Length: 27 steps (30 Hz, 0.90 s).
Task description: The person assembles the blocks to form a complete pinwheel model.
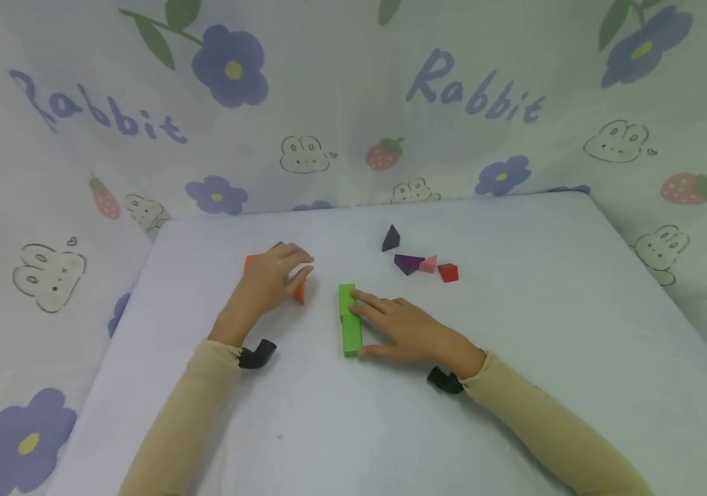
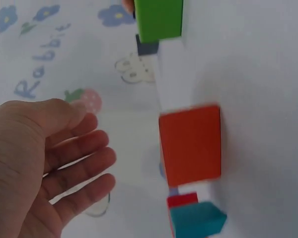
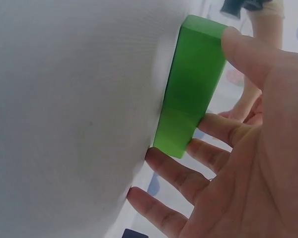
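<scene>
Two bright green blocks lie end to end with a slight offset, the farther block (image 1: pixel 345 300) and the nearer block (image 1: pixel 351 337). My right hand (image 1: pixel 406 331) is at their right side, fingertips touching the farther one and thumb at the nearer one's end. Its fingers are fairly straight and spread in the right wrist view. My left hand (image 1: pixel 273 275) hovers over orange pieces, fingers loosely bent, holding nothing. An orange-red block (image 2: pixel 191 145) stands apart from its fingertips in the left wrist view, with a teal block (image 2: pixel 196 219) beyond it, hidden by the hand in the head view.
Behind the green blocks lie a dark triangular piece (image 1: pixel 392 238), a purple piece (image 1: pixel 408 264), a pink piece (image 1: pixel 428 264) and a red piece (image 1: pixel 448 273). A patterned cloth (image 1: pixel 353 103) rises behind the white table (image 1: pixel 546 289).
</scene>
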### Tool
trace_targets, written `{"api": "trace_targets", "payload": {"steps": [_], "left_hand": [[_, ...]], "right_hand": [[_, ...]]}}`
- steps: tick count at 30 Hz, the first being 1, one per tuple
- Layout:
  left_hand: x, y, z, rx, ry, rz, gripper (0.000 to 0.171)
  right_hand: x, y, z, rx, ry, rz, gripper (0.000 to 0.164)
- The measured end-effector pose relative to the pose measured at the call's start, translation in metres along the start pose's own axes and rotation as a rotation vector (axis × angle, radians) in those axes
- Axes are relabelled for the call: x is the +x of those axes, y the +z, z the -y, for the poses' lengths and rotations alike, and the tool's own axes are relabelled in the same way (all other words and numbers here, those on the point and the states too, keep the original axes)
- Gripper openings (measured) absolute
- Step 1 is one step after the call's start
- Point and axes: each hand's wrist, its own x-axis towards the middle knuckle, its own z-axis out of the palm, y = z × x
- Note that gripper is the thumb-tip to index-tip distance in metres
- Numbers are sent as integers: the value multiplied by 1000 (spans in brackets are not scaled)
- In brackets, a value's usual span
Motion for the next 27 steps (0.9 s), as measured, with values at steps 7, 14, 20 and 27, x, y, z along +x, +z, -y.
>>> {"api": "trace_targets", "payload": {"steps": [7, 14, 20, 27], "left_hand": [[-16, 6, -31, -33, 77, 119, 23], [-51, 16, -45, -84, 80, 126, 23], [-65, 22, -51, -150, 120, 129, 35], [-67, 28, -56, -141, 121, 161, 42]], "right_hand": [[3, 1, 1, -17, -38, -24, 78], [0, 0, -1, -28, -38, -24, 79], [-2, 0, -2, -18, -29, -20, 79], [-5, -11, -12, -25, -23, -59, 73]]}}
